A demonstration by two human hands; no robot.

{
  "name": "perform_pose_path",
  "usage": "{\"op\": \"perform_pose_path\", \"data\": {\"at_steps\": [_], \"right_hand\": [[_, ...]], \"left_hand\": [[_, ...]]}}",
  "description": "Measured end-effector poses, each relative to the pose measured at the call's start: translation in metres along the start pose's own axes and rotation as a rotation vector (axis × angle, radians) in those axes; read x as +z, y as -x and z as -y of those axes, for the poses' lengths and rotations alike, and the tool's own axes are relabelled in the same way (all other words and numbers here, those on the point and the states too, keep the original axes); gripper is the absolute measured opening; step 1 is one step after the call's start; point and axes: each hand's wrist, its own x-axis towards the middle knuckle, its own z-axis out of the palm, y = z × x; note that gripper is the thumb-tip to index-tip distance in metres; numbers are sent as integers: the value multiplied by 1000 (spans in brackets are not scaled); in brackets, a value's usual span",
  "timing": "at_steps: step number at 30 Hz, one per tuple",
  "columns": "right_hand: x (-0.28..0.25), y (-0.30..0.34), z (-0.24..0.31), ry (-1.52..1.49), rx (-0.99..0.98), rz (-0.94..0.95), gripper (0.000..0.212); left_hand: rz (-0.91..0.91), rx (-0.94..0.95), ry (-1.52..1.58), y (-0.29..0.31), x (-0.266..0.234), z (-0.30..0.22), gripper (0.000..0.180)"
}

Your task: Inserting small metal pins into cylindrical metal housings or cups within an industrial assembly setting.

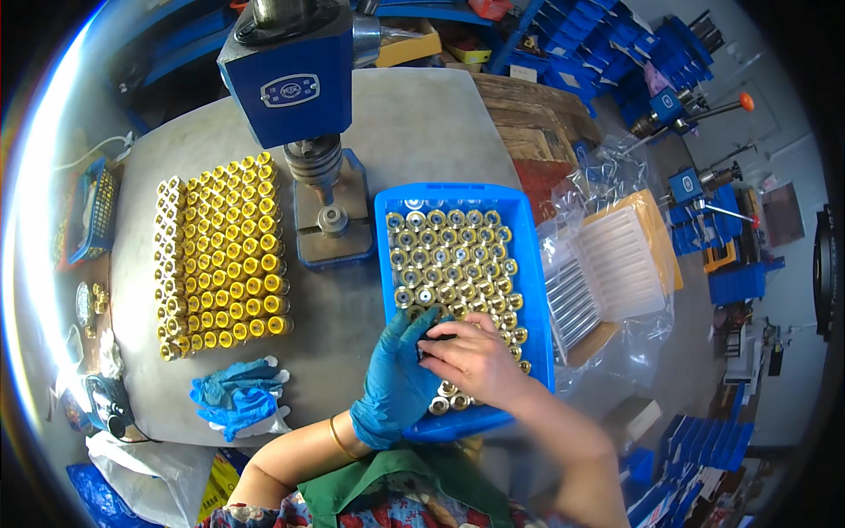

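My left hand (393,374), in a blue glove, meets my bare right hand (475,354) over the near half of a blue tray (539,352). Between the curled fingers of both hands is a small dark piece, mostly hidden, so its kind cannot be told. Rows of short round metal fittings (451,255) stand upright in the tray, brass-coloured and silvery, with holes in their tops. Two of them, near my left fingertips, show pale white centres. My hands cover part of the near rows.
A blue bench press (295,92) stands left of the tray, a round metal piece (333,220) under its spindle. Further left, brass fittings (231,255) stand in rows. Crumpled blue gloves (238,396) lie nearer me. At right, plastic wrap surrounds a box of metal rods (574,295).
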Motion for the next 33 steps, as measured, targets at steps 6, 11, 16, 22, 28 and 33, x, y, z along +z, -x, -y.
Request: {"op": "perform_pose_path", "data": {"at_steps": [6,11,16,22,28,33], "right_hand": [[8,-3,-38,19,-1,46,15],[15,-7,-72,363,8,-67,16],[-5,2,-57,356,-21,-135,15],[-85,69,-155,-21,887,-396,27],[-87,124,-235,317,776,-213,45],[-93,112,-238,192,865,-110,55]], "left_hand": [[7,36,-15,-4,-7,7,46],[5,138,-242,5,12,-7,58],[6,135,-279,3,20,-11,57],[89,39,-218,-17,34,-10,51],[343,-83,-454,-74,62,26,45],[177,-131,-436,-115,104,56,42]]}}
